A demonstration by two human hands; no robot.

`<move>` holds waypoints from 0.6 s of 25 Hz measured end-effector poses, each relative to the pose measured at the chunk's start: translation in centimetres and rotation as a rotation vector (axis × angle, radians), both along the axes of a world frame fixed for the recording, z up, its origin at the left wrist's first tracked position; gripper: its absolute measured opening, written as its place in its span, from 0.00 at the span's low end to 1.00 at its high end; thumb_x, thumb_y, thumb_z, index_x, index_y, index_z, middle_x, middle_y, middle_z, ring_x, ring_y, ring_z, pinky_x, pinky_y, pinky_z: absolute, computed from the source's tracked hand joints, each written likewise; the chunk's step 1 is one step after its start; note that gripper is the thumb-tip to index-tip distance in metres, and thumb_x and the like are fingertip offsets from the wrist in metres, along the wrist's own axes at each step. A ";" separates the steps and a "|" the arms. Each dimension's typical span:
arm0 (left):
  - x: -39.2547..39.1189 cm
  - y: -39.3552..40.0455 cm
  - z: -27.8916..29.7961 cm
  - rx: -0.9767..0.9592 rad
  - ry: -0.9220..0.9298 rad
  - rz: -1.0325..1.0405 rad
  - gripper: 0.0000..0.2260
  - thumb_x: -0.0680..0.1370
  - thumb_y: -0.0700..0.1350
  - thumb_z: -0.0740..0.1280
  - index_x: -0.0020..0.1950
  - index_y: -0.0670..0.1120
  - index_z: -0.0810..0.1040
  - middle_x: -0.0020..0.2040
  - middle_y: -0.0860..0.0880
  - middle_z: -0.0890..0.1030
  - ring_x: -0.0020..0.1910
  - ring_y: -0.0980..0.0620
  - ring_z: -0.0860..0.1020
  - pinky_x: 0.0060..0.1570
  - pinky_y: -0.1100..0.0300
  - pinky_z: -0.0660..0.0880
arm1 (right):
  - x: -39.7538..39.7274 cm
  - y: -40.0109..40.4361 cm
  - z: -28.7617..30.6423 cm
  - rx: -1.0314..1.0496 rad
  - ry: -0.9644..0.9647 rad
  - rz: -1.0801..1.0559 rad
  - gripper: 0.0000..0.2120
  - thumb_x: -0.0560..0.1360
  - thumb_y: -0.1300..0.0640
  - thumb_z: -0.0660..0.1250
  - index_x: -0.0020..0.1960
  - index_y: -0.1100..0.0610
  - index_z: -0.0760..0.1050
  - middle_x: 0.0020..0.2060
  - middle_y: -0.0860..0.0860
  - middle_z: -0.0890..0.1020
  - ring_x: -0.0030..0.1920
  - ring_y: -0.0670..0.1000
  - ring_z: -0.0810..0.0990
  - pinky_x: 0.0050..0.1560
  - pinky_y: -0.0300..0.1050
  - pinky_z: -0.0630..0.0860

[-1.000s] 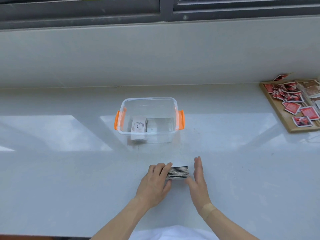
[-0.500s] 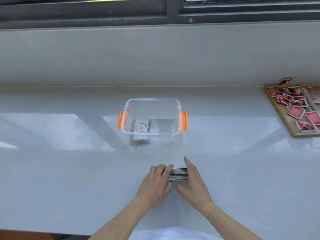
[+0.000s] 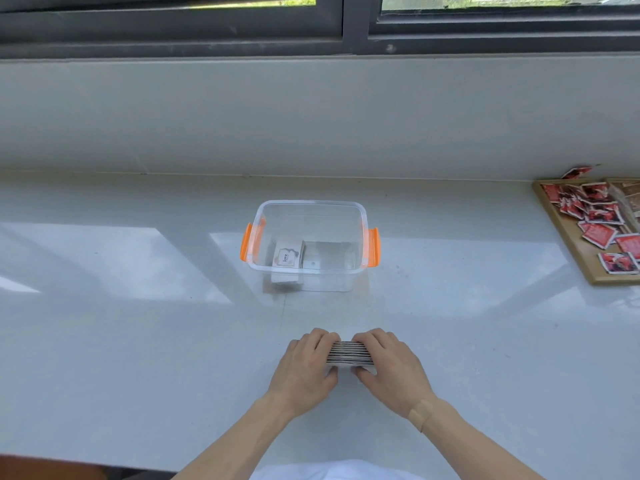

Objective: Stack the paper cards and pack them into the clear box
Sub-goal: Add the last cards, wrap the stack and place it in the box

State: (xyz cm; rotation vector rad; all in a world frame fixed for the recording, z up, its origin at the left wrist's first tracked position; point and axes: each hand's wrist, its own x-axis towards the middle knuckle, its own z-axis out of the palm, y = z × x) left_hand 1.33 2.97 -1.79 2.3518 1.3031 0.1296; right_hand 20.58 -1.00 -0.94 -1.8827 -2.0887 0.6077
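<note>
A stack of paper cards [image 3: 349, 354] stands on edge on the white counter, near me. My left hand [image 3: 306, 368] presses its left end and my right hand [image 3: 391, 368] presses its right end, fingers curled over the top. The clear box [image 3: 362, 216] with orange side latches sits farther back, open on top. Inside it, at the left, lies a small pile of cards [image 3: 286, 258] with a white card reading "love" on top.
A wooden tray [image 3: 568, 244] at the far right holds several loose red cards [image 3: 597, 233]. A raised sill and a dark window frame [image 3: 346, 36] run along the back. The counter's front edge is just below my forearms.
My right hand swung in from an open, upright pose beside the stack and closed over its right end. The left hand stayed on the left end. The stack looks squeezed shorter.
</note>
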 end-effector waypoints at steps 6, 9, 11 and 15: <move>0.0 -0.1 -0.3 0.040 0.036 0.010 0.16 0.72 0.48 0.62 0.59 0.52 0.68 0.55 0.53 0.72 0.51 0.51 0.73 0.52 0.55 0.70 | -0.5 -0.2 -0.5 0.017 -0.049 0.028 0.15 0.71 0.49 0.67 0.56 0.47 0.68 0.50 0.44 0.74 0.45 0.51 0.73 0.39 0.43 0.71; -0.1 -0.4 -0.7 0.040 0.082 -0.023 0.16 0.73 0.48 0.60 0.61 0.52 0.66 0.57 0.53 0.71 0.51 0.49 0.72 0.53 0.55 0.68 | -0.7 -0.4 -0.7 -0.030 -0.082 0.038 0.15 0.72 0.47 0.66 0.56 0.48 0.69 0.51 0.46 0.74 0.46 0.52 0.73 0.42 0.45 0.71; -0.1 -0.6 -1.1 0.034 0.107 -0.022 0.17 0.74 0.47 0.59 0.62 0.52 0.65 0.58 0.52 0.70 0.52 0.48 0.72 0.53 0.54 0.68 | -0.9 -0.6 -0.8 -0.026 -0.130 0.041 0.17 0.70 0.46 0.66 0.56 0.50 0.70 0.51 0.46 0.75 0.48 0.54 0.74 0.45 0.47 0.72; -0.2 -0.3 -1.3 0.060 0.133 -0.049 0.18 0.75 0.46 0.60 0.65 0.52 0.64 0.59 0.52 0.70 0.53 0.48 0.73 0.55 0.53 0.68 | -2.0 -0.2 0.3 0.059 -0.269 0.112 0.24 0.61 0.47 0.72 0.56 0.51 0.74 0.47 0.46 0.79 0.46 0.53 0.76 0.46 0.50 0.76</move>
